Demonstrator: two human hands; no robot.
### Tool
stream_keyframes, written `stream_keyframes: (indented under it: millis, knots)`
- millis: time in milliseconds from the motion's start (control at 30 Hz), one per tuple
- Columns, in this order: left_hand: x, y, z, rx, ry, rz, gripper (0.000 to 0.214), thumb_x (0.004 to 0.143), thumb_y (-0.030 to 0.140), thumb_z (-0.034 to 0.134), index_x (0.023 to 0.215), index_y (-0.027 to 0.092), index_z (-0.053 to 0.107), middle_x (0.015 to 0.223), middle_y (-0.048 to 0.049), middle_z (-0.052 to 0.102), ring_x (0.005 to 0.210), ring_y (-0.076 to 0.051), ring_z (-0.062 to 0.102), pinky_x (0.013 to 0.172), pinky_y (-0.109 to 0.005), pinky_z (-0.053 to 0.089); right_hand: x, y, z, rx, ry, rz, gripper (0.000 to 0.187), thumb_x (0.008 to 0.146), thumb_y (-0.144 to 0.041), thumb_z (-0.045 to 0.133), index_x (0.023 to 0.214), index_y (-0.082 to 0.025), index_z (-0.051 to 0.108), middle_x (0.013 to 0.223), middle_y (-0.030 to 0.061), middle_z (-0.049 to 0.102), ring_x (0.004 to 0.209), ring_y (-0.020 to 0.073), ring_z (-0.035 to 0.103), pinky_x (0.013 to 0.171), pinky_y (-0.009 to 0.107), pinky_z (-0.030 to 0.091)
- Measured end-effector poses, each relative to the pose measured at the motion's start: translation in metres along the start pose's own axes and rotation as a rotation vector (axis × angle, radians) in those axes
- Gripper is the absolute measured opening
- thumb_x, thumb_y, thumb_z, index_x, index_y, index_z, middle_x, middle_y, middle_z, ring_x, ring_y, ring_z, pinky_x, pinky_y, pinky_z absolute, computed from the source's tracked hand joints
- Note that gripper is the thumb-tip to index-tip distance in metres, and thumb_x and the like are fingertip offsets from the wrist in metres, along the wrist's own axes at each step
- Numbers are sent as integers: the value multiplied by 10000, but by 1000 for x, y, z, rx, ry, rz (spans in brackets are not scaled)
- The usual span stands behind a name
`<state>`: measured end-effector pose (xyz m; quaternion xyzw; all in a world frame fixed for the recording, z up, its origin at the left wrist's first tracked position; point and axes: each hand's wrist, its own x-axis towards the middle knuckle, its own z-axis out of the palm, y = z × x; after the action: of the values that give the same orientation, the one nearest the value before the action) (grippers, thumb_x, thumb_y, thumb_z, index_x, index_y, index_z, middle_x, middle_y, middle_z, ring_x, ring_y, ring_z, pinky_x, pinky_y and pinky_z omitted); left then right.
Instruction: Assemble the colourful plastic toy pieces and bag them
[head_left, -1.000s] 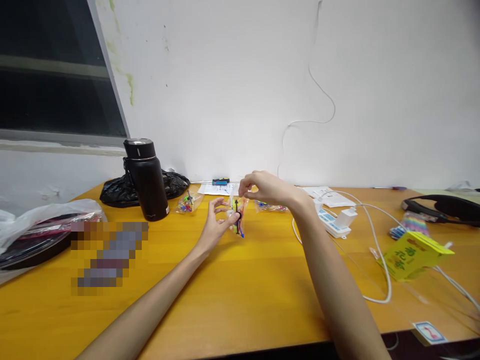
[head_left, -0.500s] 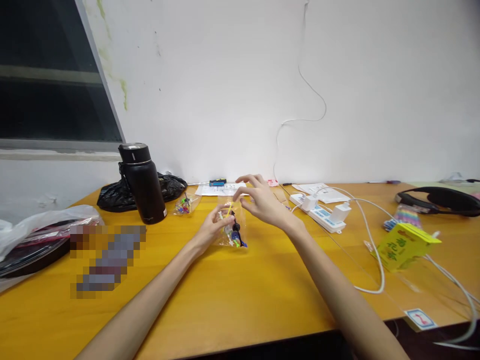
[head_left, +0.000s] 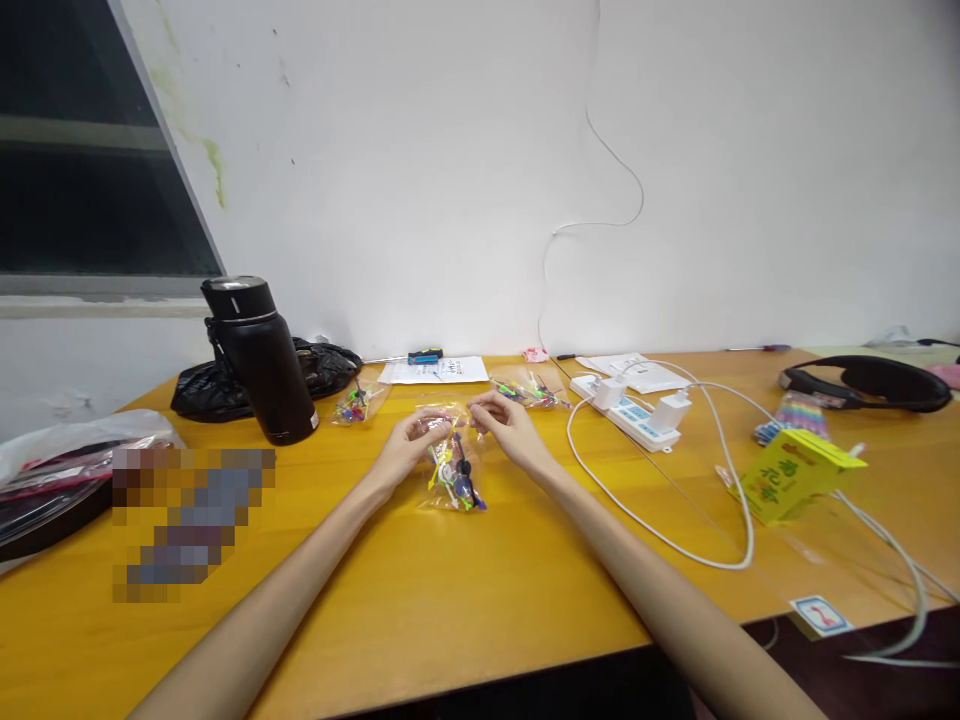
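A small clear plastic bag (head_left: 452, 477) of coloured pieces lies on the yellow table (head_left: 465, 580) in front of me. My left hand (head_left: 409, 443) pinches the bag's top edge on the left. My right hand (head_left: 504, 424) pinches the same edge on the right. Both hands rest low on the table, fingers closed on the plastic. Two similar bags lie further back, one (head_left: 358, 403) to the left and one (head_left: 531, 390) to the right.
A black flask (head_left: 259, 360) stands at the back left before a black plastic bag (head_left: 315, 368). A white power strip (head_left: 630, 418) with chargers and cables lies to the right, near a yellow box (head_left: 793, 476) and black headset (head_left: 870, 381). Papers (head_left: 435, 371) lie by the wall.
Both hands have come down from a raised hold and drawn closer to me. The bag now lies on the table, pinched at its top by both hands.
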<state>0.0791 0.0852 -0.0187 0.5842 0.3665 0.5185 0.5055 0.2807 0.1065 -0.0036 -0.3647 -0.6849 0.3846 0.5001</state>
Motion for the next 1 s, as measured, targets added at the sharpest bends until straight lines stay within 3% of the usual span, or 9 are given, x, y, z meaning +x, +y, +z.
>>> stream_keyframes:
  millis: [67,167,300,400,533,700,1000]
  knots:
    - [1,0,-1,17,22,0,411,737,511,787,976,186,709,1054,-85,750,1012,-252,694,885,-332,519,-1,1,-1,-9,-41,7,269,864,-438,654,972,-192,654,797,20,666,756,166,628,739,300,497]
    - [0,2,-3,-14,-5,-65,495,744,513,783,1105,195,671,941,-66,762,879,-236,720,773,-314,532,-1,2,-4,-19,-49,4,290,856,-406,662,1051,-191,664,772,13,669,751,168,633,748,309,500]
    - [-2,2,-5,-80,-56,-85,551,779,478,765,1253,256,593,1062,-68,754,943,-221,726,706,-264,524,0,-3,-8,12,-89,11,267,854,-361,644,1062,-201,696,854,33,701,866,182,661,830,325,515]
    - [-1,0,-8,-98,-38,-96,507,796,468,745,1230,243,611,1132,-89,736,983,-220,720,694,-250,523,0,-8,-8,61,-99,39,224,868,-341,584,942,-189,730,928,61,723,911,184,670,874,337,519]
    - [-1,1,-10,-100,-34,-130,519,775,426,762,1230,225,613,1099,-95,742,958,-218,721,681,-244,524,-1,-8,-5,61,-80,56,285,897,-377,536,884,-175,737,877,73,733,872,189,679,857,345,528]
    - [-4,7,-7,-98,-87,-127,519,770,455,771,1232,278,615,1216,-82,713,1014,-209,710,727,-264,542,-3,-2,-2,-100,-36,-27,278,865,-441,653,941,-183,724,912,66,736,875,198,678,820,330,525]
    - [1,5,-7,-8,30,-107,483,795,594,706,1060,190,721,1138,-117,743,1021,-269,711,723,-280,522,-2,-4,-5,-145,-79,-1,243,865,-283,612,1068,-190,707,927,56,741,855,186,687,825,336,533]
